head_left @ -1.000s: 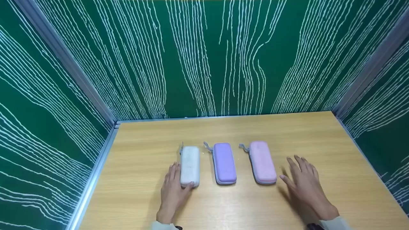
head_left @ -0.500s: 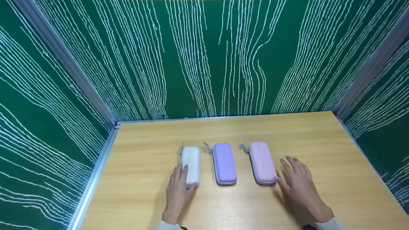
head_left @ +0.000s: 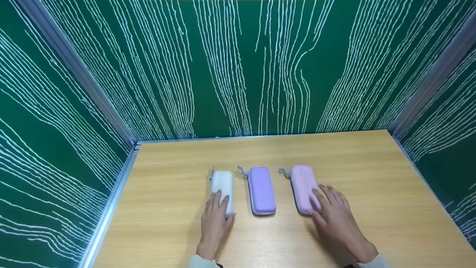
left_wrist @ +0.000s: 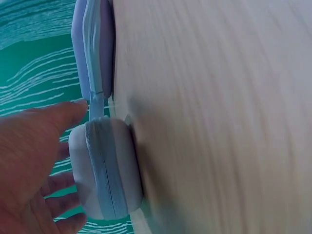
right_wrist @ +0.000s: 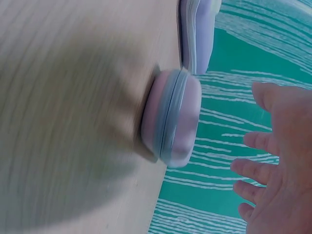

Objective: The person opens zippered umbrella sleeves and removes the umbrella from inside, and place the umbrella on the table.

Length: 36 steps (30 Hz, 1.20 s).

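Three zippered hard cases lie in a row on the table: a pale white one [head_left: 222, 182], a purple one [head_left: 262, 190] and a pink one [head_left: 303, 186]. My left hand [head_left: 215, 223] is over the near end of the white case, fingers spread and partly covering it. Seen from the left wrist, that hand [left_wrist: 29, 161] is close above the white case [left_wrist: 129, 165]; whether fingertips touch it I cannot tell. Over the near right corner of the pink case hovers my right hand [head_left: 336, 216]. The right wrist view shows a gap between this hand [right_wrist: 287, 151] and the pink case [right_wrist: 187, 122].
The wooden table [head_left: 171, 167] is enclosed by green panels [head_left: 215, 111] with wavy white lines at the back and sides. Grey metal posts [head_left: 80, 70] stand at the corners. Small zipper straps stick out at the far left of the cases.
My left hand has shifted right, from the white case's left side to over its near end. My right hand has moved left from the bare table to over the pink case. The cases have not moved.
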### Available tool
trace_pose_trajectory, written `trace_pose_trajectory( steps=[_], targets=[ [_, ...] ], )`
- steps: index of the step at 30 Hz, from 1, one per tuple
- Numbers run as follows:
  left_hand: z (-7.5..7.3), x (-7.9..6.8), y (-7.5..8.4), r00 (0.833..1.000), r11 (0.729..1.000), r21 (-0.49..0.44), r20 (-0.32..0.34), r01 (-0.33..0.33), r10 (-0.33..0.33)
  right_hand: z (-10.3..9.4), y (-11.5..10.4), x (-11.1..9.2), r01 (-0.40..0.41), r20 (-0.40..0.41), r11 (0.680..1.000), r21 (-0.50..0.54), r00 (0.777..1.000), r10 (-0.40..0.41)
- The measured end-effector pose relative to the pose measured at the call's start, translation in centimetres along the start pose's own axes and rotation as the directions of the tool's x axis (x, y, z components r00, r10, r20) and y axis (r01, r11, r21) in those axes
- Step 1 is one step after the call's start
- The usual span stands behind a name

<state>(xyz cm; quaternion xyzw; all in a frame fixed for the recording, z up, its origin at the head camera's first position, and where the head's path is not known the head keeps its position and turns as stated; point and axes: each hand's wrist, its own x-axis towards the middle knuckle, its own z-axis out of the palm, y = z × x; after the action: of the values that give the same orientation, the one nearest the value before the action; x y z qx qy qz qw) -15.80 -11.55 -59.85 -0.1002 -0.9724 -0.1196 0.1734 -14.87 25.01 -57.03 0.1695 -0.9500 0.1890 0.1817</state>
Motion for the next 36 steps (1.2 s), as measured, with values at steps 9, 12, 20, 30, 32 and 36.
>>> trace_pose_trajectory(
  steps=[9, 12, 20, 30, 32, 36],
  targets=[
    [0.4, 0.1, 0.4, 0.999, 1.0, 0.004, 0.044, 0.021, -0.021, 0.9, -1.5, 0.3, 0.043, -0.001, 0.999, 0.015, 0.999, -0.043],
    [0.3, 0.1, 0.5, 0.999, 1.0, 0.002, 0.038, 0.019, -0.019, 1.2, -1.8, 0.4, 0.07, -0.007, 0.998, 0.005, 0.998, -0.07],
    [0.1, 0.2, 0.6, 0.999, 1.0, 0.014, 0.041, 0.026, -0.026, 2.0, -3.0, 0.8, 0.11, 0.011, 0.994, -0.011, 0.994, -0.11],
    [0.2, 0.2, 0.7, 1.0, 1.0, 0.007, 0.013, 0.014, -0.014, 2.8, -4.2, 1.2, 0.185, 0.014, 0.983, -0.016, 0.983, -0.185],
    [0.2, 0.3, 0.7, 1.0, 1.0, 0.017, 0.012, 0.014, -0.014, 3.0, -4.4, 1.3, 0.211, 0.0, 0.977, -0.018, 0.977, -0.211],
    [0.3, 0.4, 0.7, 1.0, 0.999, 0.029, 0.007, 0.014, -0.014, 3.2, -4.6, 1.4, 0.234, -0.016, 0.972, -0.015, 0.972, -0.234]
  ],
)
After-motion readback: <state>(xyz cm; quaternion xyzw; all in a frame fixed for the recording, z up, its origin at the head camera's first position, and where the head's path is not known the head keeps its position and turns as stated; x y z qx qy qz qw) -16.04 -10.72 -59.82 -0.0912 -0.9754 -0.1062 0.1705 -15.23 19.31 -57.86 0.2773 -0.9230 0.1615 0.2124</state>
